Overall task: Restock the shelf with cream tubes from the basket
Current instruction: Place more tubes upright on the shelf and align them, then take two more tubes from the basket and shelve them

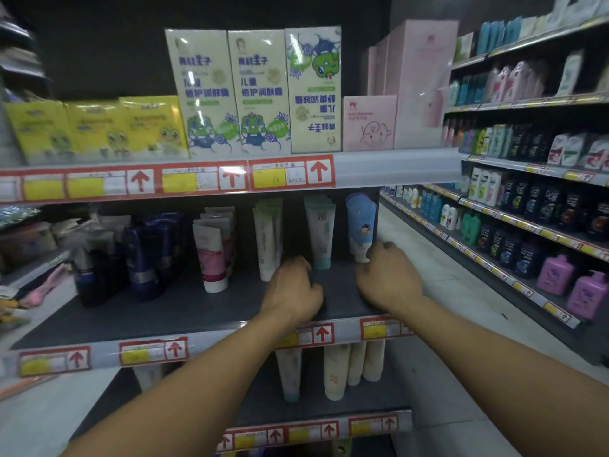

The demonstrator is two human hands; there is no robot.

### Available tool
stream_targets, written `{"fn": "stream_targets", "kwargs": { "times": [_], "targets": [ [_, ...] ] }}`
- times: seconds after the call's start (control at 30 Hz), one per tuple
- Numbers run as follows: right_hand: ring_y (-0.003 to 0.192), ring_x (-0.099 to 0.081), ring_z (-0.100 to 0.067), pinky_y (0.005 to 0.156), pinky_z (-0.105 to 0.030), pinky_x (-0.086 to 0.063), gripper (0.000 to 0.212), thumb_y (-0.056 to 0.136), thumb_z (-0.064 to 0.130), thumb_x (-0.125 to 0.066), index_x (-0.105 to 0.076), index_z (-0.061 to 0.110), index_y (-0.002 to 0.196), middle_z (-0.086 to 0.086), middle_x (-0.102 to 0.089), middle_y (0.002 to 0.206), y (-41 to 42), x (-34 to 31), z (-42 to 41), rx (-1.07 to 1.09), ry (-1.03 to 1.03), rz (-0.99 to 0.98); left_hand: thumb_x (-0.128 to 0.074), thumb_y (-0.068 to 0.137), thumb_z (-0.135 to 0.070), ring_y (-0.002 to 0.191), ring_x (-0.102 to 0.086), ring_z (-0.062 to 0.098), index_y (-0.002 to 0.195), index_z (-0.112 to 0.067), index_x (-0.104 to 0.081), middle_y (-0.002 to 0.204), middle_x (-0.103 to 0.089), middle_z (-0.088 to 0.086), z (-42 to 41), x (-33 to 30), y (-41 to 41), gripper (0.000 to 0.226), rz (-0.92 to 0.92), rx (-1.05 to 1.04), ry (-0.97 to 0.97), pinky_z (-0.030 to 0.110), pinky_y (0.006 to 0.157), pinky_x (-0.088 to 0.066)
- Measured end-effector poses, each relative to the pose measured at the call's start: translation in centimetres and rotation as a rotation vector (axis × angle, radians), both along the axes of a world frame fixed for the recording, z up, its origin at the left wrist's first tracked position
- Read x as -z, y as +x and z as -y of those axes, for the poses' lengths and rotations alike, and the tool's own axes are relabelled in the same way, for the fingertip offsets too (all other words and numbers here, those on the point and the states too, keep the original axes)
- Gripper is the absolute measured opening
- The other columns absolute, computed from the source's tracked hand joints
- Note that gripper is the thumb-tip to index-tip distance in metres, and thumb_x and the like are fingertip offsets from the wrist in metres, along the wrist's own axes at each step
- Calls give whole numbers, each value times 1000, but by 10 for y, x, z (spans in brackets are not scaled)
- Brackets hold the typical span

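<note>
Right hand (387,275) grips the blue tube (361,225); left hand (295,285), curled, seems empty. A nudge could topple the green tube (321,232) between them.

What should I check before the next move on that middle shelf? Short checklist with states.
1. Left hand free of product: cannot tell, fingers curled by the teal-capped tube.
2. Right hand on the blue tube: ok, fingers at its base.
3. Blue tube upright: ok.
4. Teal-capped tube upright: ok.
5. Bare space at the middle shelf front: ok.
6. Basket in reach: cannot tell, not in view.
</note>
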State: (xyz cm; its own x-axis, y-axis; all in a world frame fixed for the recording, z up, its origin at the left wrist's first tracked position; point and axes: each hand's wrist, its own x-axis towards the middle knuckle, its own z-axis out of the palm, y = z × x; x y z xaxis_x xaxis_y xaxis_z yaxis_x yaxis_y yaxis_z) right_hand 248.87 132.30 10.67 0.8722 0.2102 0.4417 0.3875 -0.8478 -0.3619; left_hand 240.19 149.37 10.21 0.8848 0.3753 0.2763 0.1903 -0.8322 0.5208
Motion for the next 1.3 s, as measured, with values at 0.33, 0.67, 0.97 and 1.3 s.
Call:
{"fn": "stream_targets", "kwargs": {
  "times": [0.33, 0.67, 0.97, 1.3],
  "targets": [
    [80, -55, -20, 67, -37, -52, 23, 94, 34, -60, -62, 13, 102, -5, -58, 100, -82, 1, -15, -45, -21, 48, -65, 93, -28, 109, -62, 24, 121, -17, -63, 120, -63, 5, -20, -14, -96, 30, 71, -15, 89, 40, 89, -56],
    [81, -56, -9, 69, -27, -52, 9, 92, 33, -65, -61, 26, 95, 8, -57, 92, -169, 51, -62, -258, -30, 41, -68, 94, -30, 102, -63, 15, 117, -28, -60, 113, -64, -5, -42, 28, -177, 24, 72, -81, 42, 40, 86, -60],
    [89, -62, -19, 74, -34, -52, 12, 89, 34, -62, -63, 24, 96, 1, -62, 99, -217, 128, -99, -388, -88, -93, -63, 89, -30, 107, -67, 23, 114, -25, -64, 113, -70, 0, -58, 108, -216, 25, -52, -157, -27, 39, 89, -57],
    [98, -66, -31, 85, -40, -53, 20, 84, 28, -59, -68, 16, 98, -8, -67, 102, -234, 237, -110, -401, -223, -287, -62, 87, -28, 107, -68, 33, 105, -23, -64, 111, -73, 6, -71, 209, -244, 19, -268, -215, -149, 38, 81, -53]
  ]
}}
